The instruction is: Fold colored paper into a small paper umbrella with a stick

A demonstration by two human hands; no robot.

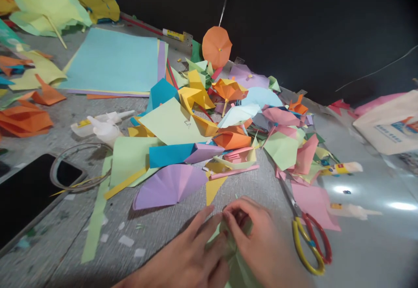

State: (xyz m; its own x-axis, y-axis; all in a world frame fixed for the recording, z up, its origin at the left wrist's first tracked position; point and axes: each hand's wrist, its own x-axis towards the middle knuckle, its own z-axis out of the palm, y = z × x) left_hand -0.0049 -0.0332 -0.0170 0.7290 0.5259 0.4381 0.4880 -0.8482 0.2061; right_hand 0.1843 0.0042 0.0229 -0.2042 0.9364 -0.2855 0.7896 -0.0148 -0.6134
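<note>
My left hand (186, 253) and my right hand (256, 240) meet at the bottom middle of the view. Both pinch a folded light green paper (237, 270), which is partly hidden by my fingers. Its exact folds are hard to make out. Closest to my right hand, a pair of scissors (305, 235) with yellow and red handles lies shut on a pink paper sheet (313, 205). Just above my hands are a pleated lilac paper fan (168, 186) and a yellow paper triangle (214, 189).
A heap of coloured paper shapes (209, 122) fills the table's middle, with an orange paper umbrella (216, 47) behind it. A stack of paper sheets (111, 61), white glue bottles (102, 127) and a black phone (29, 192) lie left. A white bag (388, 124) lies right.
</note>
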